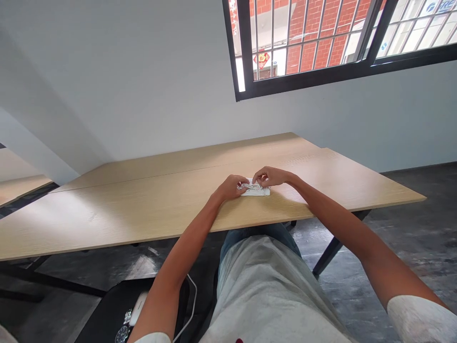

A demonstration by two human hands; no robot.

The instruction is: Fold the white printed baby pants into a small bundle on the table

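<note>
Your left hand (230,186) and your right hand (270,176) both sit on a small white flat object (257,190) lying on the wooden table (143,200), near the front edge, roughly mid-table and straight ahead of your torso. The white object looks like a thin rectangular pad or packet with a silvery, beaded-looking strand across its top; too small to tell exactly what it is. Left hand: fingers curled in, tips bunched together at the object's left end, touching it; looks like a pinch on the strand or the edge but you can't tell which from this distance. Right hand: arched over the object's upper right part, fingers bent down, thumb and forefinger close together as if pinching something small on top; exact grip unclear. Both forearms stretch out from the bottom of the frame, wrists off the table edge. The table is two light-wood tops butted together, a seam running across behind your hands. Behind it a plain white wall, and upper right a black-framed barred window (321,43) showing red brick outside. Down at lower left, on a dark seat or bag by your left elbow, a wristwatch (123,331) and a white cable (191,305).
</note>
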